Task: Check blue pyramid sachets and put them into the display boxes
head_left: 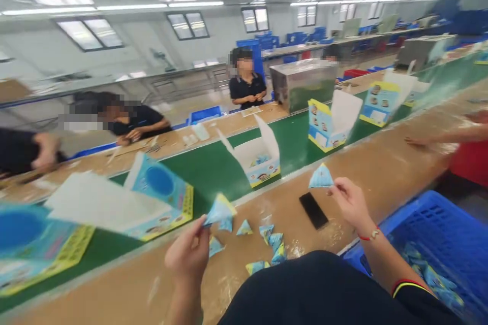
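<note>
My left hand (189, 249) pinches a small blue and yellow pyramid-shaped packet (221, 209) by its corner, above the table edge of the green belt. Out to the right, my right hand (351, 202) grips another such packet (321, 176) between thumb and fingers. Several loose packets (277, 244) lie on the brown tabletop in front of my body. Beyond them, an open printed box (265, 171) on the belt has packets inside. A black phone (313, 210) rests on the table below the right-hand packet.
A blue crate (438, 218) with several packets stands at my right. More open boxes (322, 124) sit along the green conveyor belt (293, 134). Across it are co-workers (247, 84) and a metal machine housing (301, 81). Another person's arm (438, 138) reaches in from the right.
</note>
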Demonstrator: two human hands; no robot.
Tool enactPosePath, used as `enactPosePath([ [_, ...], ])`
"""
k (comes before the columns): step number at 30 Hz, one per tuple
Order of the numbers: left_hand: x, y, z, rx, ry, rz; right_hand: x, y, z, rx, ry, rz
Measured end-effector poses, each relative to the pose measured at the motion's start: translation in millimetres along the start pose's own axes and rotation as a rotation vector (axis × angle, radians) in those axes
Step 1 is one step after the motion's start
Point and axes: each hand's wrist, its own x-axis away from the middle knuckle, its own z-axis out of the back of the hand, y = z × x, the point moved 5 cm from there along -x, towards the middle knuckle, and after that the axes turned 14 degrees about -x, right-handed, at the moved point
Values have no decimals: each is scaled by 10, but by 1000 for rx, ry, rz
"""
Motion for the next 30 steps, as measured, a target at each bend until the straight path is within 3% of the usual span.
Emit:
enactPosePath([
  [3,-121,-370,455,-90,82,93,149,-274,-389,-3,-18,6],
  [7,-94,-519,617,-105,-21,109,161,-306,-630,11,-98,18],
  [12,23,-531,506,-103,-61,137,40,-103,-676,9,-136,19],
  [21,90,-659,361,-58,-51,246,17,-71,-750,8,-164,72],
  [23,95,-633,277,-51,-112,224,24,-82,-774,-10,-232,73],
  [27,120,-531,179,-57,-124,194,-19,-155,-687,-13,-176,94],
  [30,137,-456,126,-48,-150,176,-65,-183,-652,-4,-226,104],
])
